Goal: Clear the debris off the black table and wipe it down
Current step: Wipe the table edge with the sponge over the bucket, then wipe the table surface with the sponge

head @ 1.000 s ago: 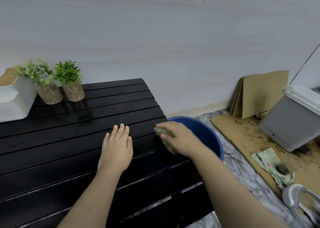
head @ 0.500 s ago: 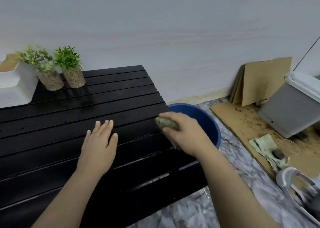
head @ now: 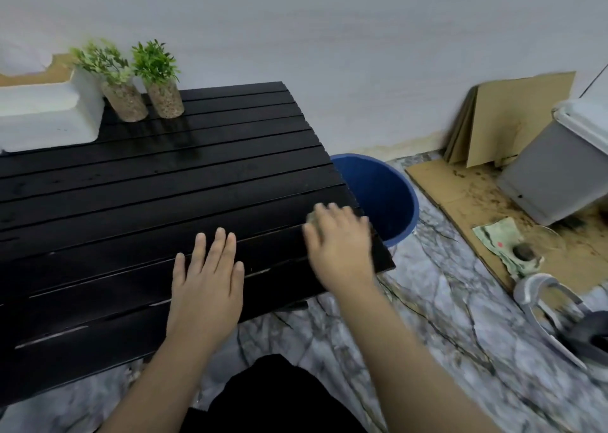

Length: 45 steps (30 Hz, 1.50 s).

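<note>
My left hand [head: 207,281] lies flat, fingers straight, bracing the black table [head: 164,182] while my right hand [head: 339,245] clutches the greenish rag [head: 311,218] at its 3 o'clock edge, likely to push debris into the blue bucket [head: 385,195] there.

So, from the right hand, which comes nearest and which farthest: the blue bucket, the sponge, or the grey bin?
1. Sponge, under the right hand.
2. Blue bucket, just past the table edge.
3. Grey bin, far right by the wall.
</note>
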### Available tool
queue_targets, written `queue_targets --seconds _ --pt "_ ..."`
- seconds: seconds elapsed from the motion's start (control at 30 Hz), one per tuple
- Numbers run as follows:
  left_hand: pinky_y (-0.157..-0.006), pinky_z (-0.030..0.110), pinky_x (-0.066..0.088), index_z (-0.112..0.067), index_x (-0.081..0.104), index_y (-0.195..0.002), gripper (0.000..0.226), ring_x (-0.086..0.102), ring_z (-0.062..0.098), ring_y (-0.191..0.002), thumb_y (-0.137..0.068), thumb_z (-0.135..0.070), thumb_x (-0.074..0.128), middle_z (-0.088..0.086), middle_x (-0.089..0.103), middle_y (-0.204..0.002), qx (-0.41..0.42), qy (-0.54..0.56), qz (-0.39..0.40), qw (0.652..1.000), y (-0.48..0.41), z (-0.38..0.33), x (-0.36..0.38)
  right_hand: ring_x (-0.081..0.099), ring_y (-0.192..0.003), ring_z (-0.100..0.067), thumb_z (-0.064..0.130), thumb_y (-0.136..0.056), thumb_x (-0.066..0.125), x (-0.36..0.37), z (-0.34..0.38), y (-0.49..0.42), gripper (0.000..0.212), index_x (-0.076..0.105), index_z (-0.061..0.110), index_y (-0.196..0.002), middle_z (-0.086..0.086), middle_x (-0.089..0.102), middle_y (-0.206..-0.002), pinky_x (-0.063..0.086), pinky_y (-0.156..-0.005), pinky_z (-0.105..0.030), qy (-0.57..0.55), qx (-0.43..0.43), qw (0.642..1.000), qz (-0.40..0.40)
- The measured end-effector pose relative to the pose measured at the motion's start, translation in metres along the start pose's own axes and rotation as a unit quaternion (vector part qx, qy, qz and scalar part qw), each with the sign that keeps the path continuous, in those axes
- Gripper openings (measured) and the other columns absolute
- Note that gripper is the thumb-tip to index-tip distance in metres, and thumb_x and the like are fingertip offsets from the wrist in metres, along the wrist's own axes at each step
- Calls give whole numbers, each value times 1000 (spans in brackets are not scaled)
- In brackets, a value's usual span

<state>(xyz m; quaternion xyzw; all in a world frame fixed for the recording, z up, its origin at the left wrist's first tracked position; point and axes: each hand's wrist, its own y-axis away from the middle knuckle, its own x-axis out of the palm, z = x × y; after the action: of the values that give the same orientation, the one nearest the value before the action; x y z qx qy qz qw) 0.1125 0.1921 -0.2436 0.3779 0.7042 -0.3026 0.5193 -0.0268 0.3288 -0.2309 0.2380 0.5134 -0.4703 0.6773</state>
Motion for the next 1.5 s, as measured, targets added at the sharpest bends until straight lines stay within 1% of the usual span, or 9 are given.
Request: queue_targets --seconds 0.13,0.27,0.4,0.67,0.87,1.0,1.17,1.37,1.5 --pt "-116 40 -4 -23 4 -146 57 -9 15 -144 -92 -42 5 -7 1 -157 8 -8 0 1000 -2 3 4 43 -130 -31 34 -93 40 12 25 37 39 50 24 -130 -9 51 -138 24 -109 -52 -28 -159 987 22" --pt "-115 39 -7 -21 5 -146 55 -8 17 -144 -93 -40 6 -6 2 -157 10 1 3 1000 -2 1 3 33 -136 -25 34 -95 44 -10 -36 9 37 48 32 -132 -1 42 -146 12 -113 -50 -3 -48 999 -1" --pt "-117 33 -3 -19 15 -145 50 -2 8 -142 -97 -32 19 -5 10 -156 20 144 18 989 -4 12 -15 32 -133 -31 29 -97 36 -5 -8 18 43 42 20 -138 -11 41 -145 22 -111 -48 3 23 999 -33" --pt "-116 37 9 -14 30 -141 46 14 18 -143 -97 -25 30 3 28 -152 -69 70 -39 994 40 135 -57 23 -140 -30 26 -95 40 38 125 74 37 43 25 -132 -7 35 -149 8 -114 -52 -65 -231 965 106" --pt "-116 34 0 -23 20 -145 49 3 12 -144 -97 -34 21 -7 15 -155 -65 10 -27 997 47 164 -51 31 -136 -30 33 -96 38 12 51 47 41 44 18 -133 -9 45 -141 10 -110 -58 27 -42 999 14" --pt "-116 33 -1 -23 18 -145 49 1 11 -144 -97 -34 19 -7 13 -156 -52 16 -32 998 45 168 -46 36 -126 -35 29 -92 36 42 131 70 42 44 15 -131 -15 44 -138 27 -103 -51 19 -130 991 23" --pt "-116 33 -1 -23 17 -145 50 0 11 -144 -97 -34 19 -8 12 -156 -53 20 -34 998 45 170 -47 15 -143 -26 34 -98 32 60 176 92 46 28 25 -142 -7 26 -154 1 -115 -49 -22 -256 960 112" --pt "-114 27 -5 -22 19 -144 48 0 8 -143 -98 -32 21 -7 13 -156 -41 110 -34 992 48 178 -61 12 -144 -21 33 -99 28 23 91 57 47 26 24 -145 -3 24 -155 0 -116 -51 24 -32 998 51" --pt "-113 25 -3 -20 23 -144 48 5 9 -143 -97 -33 23 -5 18 -154 -68 68 -71 993 73 232 -81 11 -143 -28 29 -99 31 56 167 88 48 25 17 -145 -10 22 -155 -1 -115 -50 -18 -112 992 52"
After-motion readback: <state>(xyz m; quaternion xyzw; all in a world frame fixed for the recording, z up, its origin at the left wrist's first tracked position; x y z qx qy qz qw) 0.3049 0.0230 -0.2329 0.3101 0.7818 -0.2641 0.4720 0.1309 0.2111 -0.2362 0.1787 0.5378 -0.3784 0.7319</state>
